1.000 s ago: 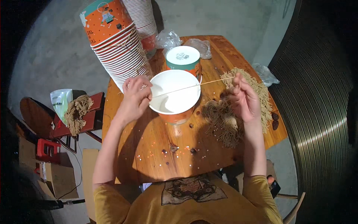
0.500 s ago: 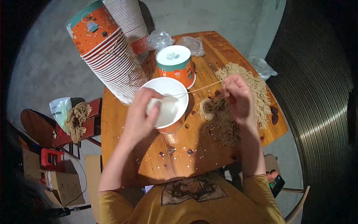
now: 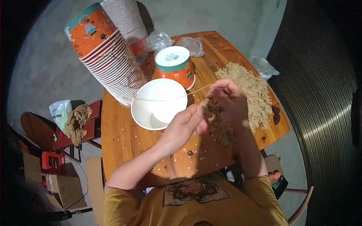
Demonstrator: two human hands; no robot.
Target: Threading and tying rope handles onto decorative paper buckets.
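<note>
A thin tan cord [image 3: 162, 100] runs across the mouth of a white-lined paper tub [image 3: 141, 113] to my right hand [image 3: 230, 98], whose fingers are closed on it. My left hand [image 3: 185, 123] is beside it, thumb and forefinger pinched on tan cord, with a short end hanging below the fingers. Behind both hands lies a darker brown bundle of knotted cords [image 3: 226, 133], partly hidden by them. A large pile of beige cords [image 3: 250, 88] spreads on the table to the right of my right hand.
An upside-down orange and green tub [image 3: 174, 71] stands behind the open one. Tall leaning stacks of tubs [image 3: 109, 56] rise at the left. Crumpled clear plastic bags [image 3: 190, 46] lie at the back. Small pale dots are scattered over the wooden table [image 3: 124, 150].
My left hand has left the cord over the tub and moved right, to beside my right hand. The right hand has shifted slightly left, still with the cord.
</note>
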